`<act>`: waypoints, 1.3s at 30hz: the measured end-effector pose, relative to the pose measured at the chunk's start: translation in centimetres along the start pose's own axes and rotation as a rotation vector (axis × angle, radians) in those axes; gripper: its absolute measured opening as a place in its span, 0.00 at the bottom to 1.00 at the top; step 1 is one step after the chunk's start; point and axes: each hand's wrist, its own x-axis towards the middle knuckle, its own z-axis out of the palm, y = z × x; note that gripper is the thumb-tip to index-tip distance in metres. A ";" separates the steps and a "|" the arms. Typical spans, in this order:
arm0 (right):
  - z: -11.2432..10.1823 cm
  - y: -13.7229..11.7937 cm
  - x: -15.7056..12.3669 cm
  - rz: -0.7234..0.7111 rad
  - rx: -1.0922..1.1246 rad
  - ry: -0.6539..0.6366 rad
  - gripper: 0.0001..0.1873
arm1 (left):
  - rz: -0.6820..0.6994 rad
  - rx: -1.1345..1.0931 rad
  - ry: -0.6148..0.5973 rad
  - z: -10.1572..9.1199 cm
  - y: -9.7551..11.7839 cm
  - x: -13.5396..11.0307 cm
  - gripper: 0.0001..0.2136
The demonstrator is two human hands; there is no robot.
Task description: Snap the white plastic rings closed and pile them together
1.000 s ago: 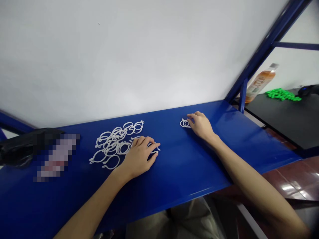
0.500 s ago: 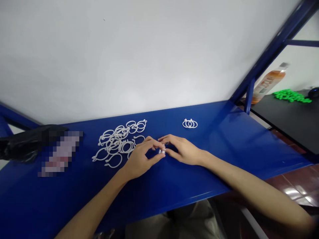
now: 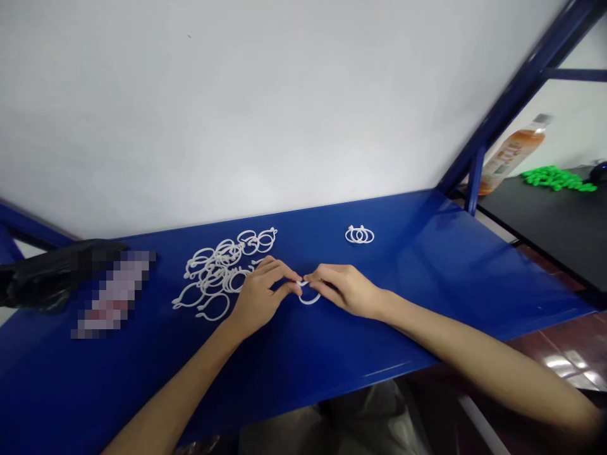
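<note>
Grip of left hand and grip of right hand both pinched shut on one white ring, fingertips meeting at its top
White ring low over blue tabletop, contact unclear; pile of rings just beside left hand, row of three rings further back, black bag far left, bottle far right

White wall behind blue metal bench, perhaps glossy reddish floor at right

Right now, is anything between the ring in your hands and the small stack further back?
Nothing visible. The left hand and right hand pinch the ring; only bare shelf separates it from the small stack.
</note>
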 end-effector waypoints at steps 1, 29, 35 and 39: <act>0.1 0.0 0.0 -0.010 -0.003 -0.017 0.10 | 0.020 0.005 -0.007 0.0 -0.1 0.0 0.06; -5.6 8.0 -0.4 0.424 -0.455 0.484 0.11 | -0.141 0.707 -0.133 -1.7 -3.6 -0.9 0.12; -6.9 11.6 -1.1 0.554 -0.487 0.484 0.10 | -0.080 0.595 -0.207 -1.4 -3.2 -0.9 0.08; -6.8 11.7 -1.0 0.548 -0.490 0.465 0.10 | 0.016 0.465 -0.160 -1.5 -2.5 -0.7 0.08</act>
